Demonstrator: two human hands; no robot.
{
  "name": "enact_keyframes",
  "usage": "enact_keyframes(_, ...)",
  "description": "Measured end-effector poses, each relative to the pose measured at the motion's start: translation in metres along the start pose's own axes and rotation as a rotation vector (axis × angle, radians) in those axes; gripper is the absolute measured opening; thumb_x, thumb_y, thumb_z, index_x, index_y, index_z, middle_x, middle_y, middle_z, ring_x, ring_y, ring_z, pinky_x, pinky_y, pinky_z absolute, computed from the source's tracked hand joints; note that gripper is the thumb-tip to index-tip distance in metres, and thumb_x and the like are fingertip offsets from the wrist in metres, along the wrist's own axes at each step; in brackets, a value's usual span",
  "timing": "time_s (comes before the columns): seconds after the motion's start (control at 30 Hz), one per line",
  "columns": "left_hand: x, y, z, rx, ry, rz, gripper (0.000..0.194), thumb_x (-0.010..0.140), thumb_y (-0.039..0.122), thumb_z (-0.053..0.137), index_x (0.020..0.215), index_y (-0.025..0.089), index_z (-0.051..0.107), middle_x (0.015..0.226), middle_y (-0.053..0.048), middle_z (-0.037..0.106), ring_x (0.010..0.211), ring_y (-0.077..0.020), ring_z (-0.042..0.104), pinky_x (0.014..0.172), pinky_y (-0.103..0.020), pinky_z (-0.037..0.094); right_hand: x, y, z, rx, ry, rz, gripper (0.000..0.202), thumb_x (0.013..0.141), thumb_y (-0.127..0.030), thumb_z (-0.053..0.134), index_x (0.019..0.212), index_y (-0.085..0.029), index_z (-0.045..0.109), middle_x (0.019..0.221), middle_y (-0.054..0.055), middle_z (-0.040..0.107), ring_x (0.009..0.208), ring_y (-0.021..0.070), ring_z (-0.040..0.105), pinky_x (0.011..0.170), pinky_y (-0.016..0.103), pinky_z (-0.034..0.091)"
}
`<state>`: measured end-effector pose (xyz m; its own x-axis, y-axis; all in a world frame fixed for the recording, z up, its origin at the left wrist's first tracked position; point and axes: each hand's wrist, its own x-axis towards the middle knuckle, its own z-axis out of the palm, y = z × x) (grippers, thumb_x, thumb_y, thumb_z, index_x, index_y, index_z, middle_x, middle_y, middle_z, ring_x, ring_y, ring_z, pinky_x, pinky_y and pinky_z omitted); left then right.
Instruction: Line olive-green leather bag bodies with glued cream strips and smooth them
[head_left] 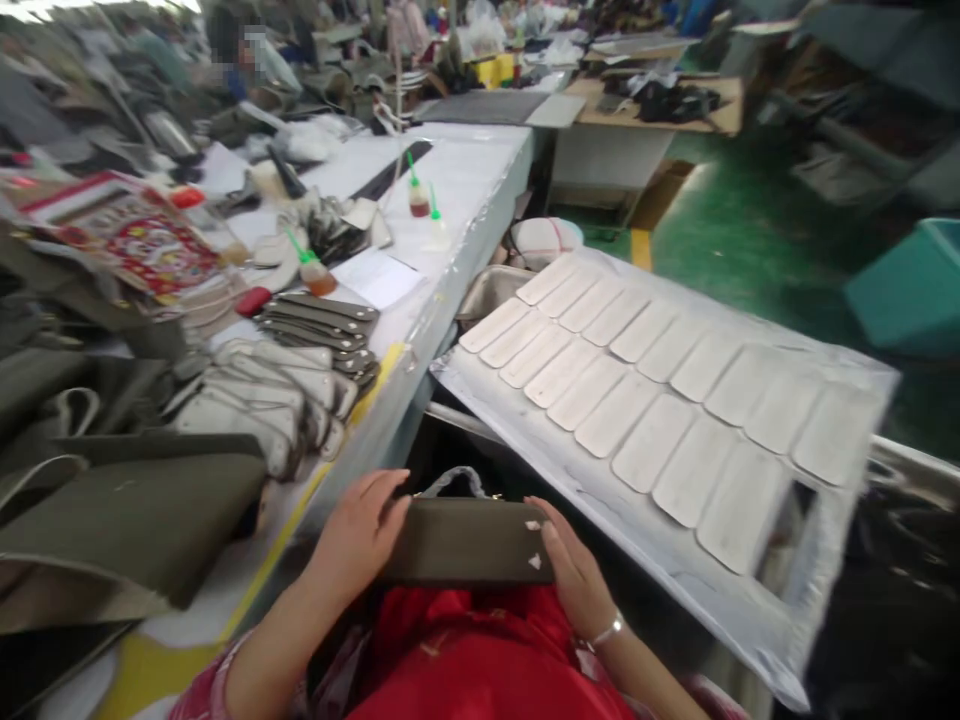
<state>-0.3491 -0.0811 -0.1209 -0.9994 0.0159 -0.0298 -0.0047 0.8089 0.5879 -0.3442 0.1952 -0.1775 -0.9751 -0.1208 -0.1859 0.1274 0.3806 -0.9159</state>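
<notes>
- My left hand (364,525): half-closed on one end of an oblong olive piece (465,540), smooth-faced, above my red lap.
- My right hand (574,575): half-closed, gripping its other end.
- Pale panels (652,435): flat, round-cornered.

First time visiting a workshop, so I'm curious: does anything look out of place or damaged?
Nothing looks plainly spilled or broken. Two pale bits stand out against the olive piece between the left hand and right hand, but I can't tell whether they belong. The pale straps on the table lie unevenly heaped.
</notes>
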Motion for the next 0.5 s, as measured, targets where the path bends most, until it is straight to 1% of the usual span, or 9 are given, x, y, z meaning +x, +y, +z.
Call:
enact_keyframes(0.07, -0.012, -0.033, -0.029, -0.185, 0.12, -0.296, 0.035, 0.081, 0.041, 0.044, 0.102, 0.017, 0.058, 0.098, -0.008, 0.062, 0.091, -0.0209, 0.056, 0.081, -0.035, 0.046, 0.004, 0.001, 0.0, 0.027, 0.002, 0.03, 0.048, 0.088, -0.046, 0.03, 0.118, -0.017, 0.053, 0.123, 0.008, 0.054, 0.115, 0.0206, 0.048, 0.102, 0.039, 0.035)
enact_keyframes(0.1, -0.019, -0.047, -0.038, -0.305, 0.156, -0.421, 0.036, 0.078, 0.043, 0.046, 0.098, 0.015, 0.059, 0.091, -0.008, 0.062, 0.083, -0.0196, 0.057, 0.073, -0.032, 0.048, 0.006, 0.001, 0.001, 0.022, 0.007, 0.032, 0.048, 0.088, -0.047, 0.031, 0.117, -0.017, 0.054, 0.122, 0.008, 0.055, 0.115, 0.0212, 0.049, 0.102, 0.04, 0.035)
enact_keyframes(0.13, -0.027, -0.057, -0.044, -0.425, 0.172, -0.517, 0.037, 0.075, 0.044, 0.049, 0.094, 0.014, 0.059, 0.084, -0.007, 0.061, 0.075, -0.0177, 0.057, 0.064, -0.028, 0.047, 0.007, 0.0, 0.001, 0.008, 0.013, 0.028, 0.048, 0.087, -0.048, 0.032, 0.116, -0.017, 0.055, 0.121, 0.008, 0.055, 0.114, 0.0219, 0.049, 0.102, 0.041, 0.035)
enact_keyframes(0.17, -0.033, -0.064, -0.046, -0.53, 0.174, -0.581, 0.038, 0.072, 0.044, 0.051, 0.091, 0.013, 0.059, 0.08, -0.006, 0.06, 0.069, -0.0158, 0.055, 0.058, -0.025, 0.046, 0.007, 0.0, 0.002, -0.013, 0.019, 0.021, 0.048, 0.087, -0.049, 0.033, 0.116, -0.018, 0.056, 0.121, 0.008, 0.056, 0.115, 0.0224, 0.049, 0.103, 0.042, 0.034)
enact_keyframes(0.23, -0.044, -0.066, -0.041, -0.662, 0.128, -0.621, 0.036, 0.07, 0.043, 0.053, 0.088, 0.013, 0.059, 0.076, -0.004, 0.058, 0.064, -0.0132, 0.052, 0.053, -0.022, 0.042, 0.007, -0.002, 0.003, -0.051, 0.036, 0.015, 0.048, 0.086, -0.05, 0.034, 0.114, -0.018, 0.057, 0.121, 0.007, 0.056, 0.115, 0.0229, 0.048, 0.103, 0.043, 0.034)
enact_keyframes(0.33, -0.052, -0.057, -0.025, -0.707, 0.044, -0.607, 0.03, 0.075, 0.04, 0.05, 0.088, 0.015, 0.058, 0.067, 0.0, 0.054, 0.06, -0.0123, 0.05, 0.05, -0.021, 0.039, 0.007, -0.004, 0.004, -0.1, 0.057, 0.022, 0.048, 0.084, -0.051, 0.036, 0.113, -0.02, 0.058, 0.12, 0.005, 0.057, 0.116, 0.0223, 0.048, 0.104, 0.041, 0.033)
enact_keyframes(0.37, -0.054, -0.054, -0.02, -0.691, 0.038, -0.594, 0.028, 0.077, 0.04, 0.049, 0.089, 0.016, 0.057, 0.067, 0.001, 0.054, 0.06, -0.0124, 0.05, 0.05, -0.021, 0.039, 0.006, -0.004, 0.004, -0.119, 0.062, 0.027, 0.048, 0.084, -0.052, 0.036, 0.113, -0.02, 0.059, 0.12, 0.005, 0.057, 0.116, 0.0222, 0.047, 0.104, 0.041, 0.033)
enact_keyframes(0.43, -0.056, -0.051, -0.015, -0.624, 0.064, -0.555, 0.026, 0.08, 0.038, 0.047, 0.092, 0.017, 0.056, 0.071, 0.0, 0.056, 0.062, -0.0131, 0.051, 0.052, -0.022, 0.04, 0.006, -0.005, 0.004, -0.165, 0.069, 0.04, 0.049, 0.083, -0.053, 0.036, 0.113, -0.021, 0.059, 0.119, 0.003, 0.057, 0.116, 0.0223, 0.047, 0.104, 0.041, 0.033)
enact_keyframes(0.5, -0.06, -0.05, -0.014, -0.516, 0.114, -0.496, 0.025, 0.081, 0.036, 0.046, 0.094, 0.017, 0.056, 0.08, -0.002, 0.058, 0.069, -0.0147, 0.054, 0.061, -0.025, 0.043, 0.005, -0.005, 0.006, -0.211, 0.085, 0.043, 0.049, 0.083, -0.054, 0.036, 0.113, -0.022, 0.058, 0.119, 0.003, 0.057, 0.116, 0.0228, 0.048, 0.104, 0.042, 0.032)
